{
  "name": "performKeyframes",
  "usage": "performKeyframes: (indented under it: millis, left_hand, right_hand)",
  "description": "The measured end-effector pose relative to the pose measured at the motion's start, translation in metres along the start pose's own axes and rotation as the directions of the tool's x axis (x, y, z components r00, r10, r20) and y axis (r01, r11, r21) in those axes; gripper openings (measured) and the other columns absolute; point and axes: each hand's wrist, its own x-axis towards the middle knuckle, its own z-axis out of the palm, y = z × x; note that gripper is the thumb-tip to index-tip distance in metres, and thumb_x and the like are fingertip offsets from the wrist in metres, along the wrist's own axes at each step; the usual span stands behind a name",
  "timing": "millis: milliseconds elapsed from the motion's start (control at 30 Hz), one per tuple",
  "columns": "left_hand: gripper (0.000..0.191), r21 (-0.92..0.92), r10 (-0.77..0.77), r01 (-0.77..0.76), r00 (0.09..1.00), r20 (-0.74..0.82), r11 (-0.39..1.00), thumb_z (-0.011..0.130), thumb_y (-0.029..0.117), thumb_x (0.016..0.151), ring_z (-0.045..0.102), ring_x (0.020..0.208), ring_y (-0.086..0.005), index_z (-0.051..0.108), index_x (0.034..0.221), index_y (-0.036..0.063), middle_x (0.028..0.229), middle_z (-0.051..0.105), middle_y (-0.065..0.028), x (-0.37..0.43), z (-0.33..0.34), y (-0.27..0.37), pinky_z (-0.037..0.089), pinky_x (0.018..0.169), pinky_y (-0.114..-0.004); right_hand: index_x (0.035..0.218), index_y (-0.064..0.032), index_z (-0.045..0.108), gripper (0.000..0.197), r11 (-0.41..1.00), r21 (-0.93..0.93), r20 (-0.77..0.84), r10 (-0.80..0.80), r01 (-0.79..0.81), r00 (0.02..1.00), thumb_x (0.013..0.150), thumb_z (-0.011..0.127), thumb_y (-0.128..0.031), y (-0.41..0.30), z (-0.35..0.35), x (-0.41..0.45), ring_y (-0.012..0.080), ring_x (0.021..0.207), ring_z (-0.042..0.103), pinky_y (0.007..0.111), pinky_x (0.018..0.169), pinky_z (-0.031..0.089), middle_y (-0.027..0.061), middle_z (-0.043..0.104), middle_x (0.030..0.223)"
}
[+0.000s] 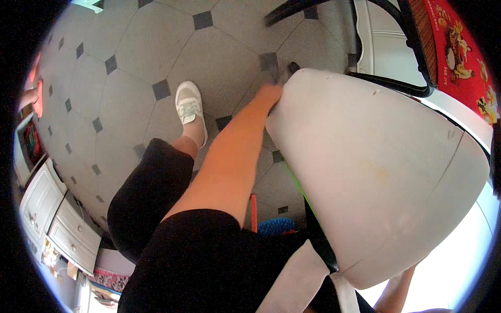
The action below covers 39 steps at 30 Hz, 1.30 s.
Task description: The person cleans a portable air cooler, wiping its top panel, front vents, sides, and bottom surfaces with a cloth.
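My left forearm [231, 156] reaches out from a black sleeve. At its end my left hand [273, 93] is at the far left edge of a white, rounded panel [375, 168] shaped like a chair seat or back. The fingers are hidden or blurred, so their grip cannot be made out. The panel has thin seam lines, a faint yellowish stain and a green line along its left side. At the lower right, a forearm [397, 287] passes behind the panel, and my right hand is out of sight. A pale strap [299, 270] hangs near the panel's lower corner.
A black curved frame [420, 58] stands by a table edge with a red printed cover [460, 54]. My shoe [188, 103] is on grey tiled floor [219, 58]. White drawers [74, 234] line the left side. Something blue [276, 227] and a red bar [254, 213] show below.
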Motion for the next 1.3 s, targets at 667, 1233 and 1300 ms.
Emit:
performKeyframes:
  millis: [667,1233,1300]
  left_hand:
    - [0.046,-0.058,-0.052,0.057,0.996,0.075,0.997,0.03,0.034,0.091,0.054,0.098,-0.0303,0.053,0.108,-0.002,0.106,0.056,-0.021,-0.161,0.084,-0.065,0.041,0.08,-0.041]
    - [0.033,-0.646,-0.041,-0.007,0.997,-0.059,0.763,0.043,0.022,0.087,0.052,0.095,-0.0261,0.044,0.115,0.0035,0.108,0.051,-0.0106,-0.299,-0.064,-0.026,0.042,0.082,-0.043]
    - [0.034,-0.6,-0.001,-0.014,1.0,-0.025,0.8,0.043,0.022,0.087,0.052,0.096,-0.0259,0.044,0.115,0.0031,0.109,0.051,-0.0113,-0.321,-0.064,-0.036,0.042,0.083,-0.043]
  right_hand:
    - [0.123,0.0049,0.038,0.045,0.978,0.123,-0.119,-0.156,0.171,0.981,0.084,0.04,-0.018,0.001,0.028,0.058,0.0209,0.088,0.054,0.029,0.075,0.046,0.0186,0.053,0.102]
    - [0.124,-0.0045,0.035,0.045,0.984,0.105,-0.389,-0.094,0.145,0.916,0.082,0.04,-0.021,-0.071,0.114,0.043,0.0433,0.096,0.051,0.047,0.084,0.04,0.0293,0.051,0.104]
    - [0.131,-0.0095,0.028,0.055,0.813,0.577,-0.101,-0.026,0.08,0.994,0.085,0.043,-0.035,-0.07,0.116,0.012,0.0402,0.11,0.043,0.042,0.094,0.033,0.024,0.045,0.12]
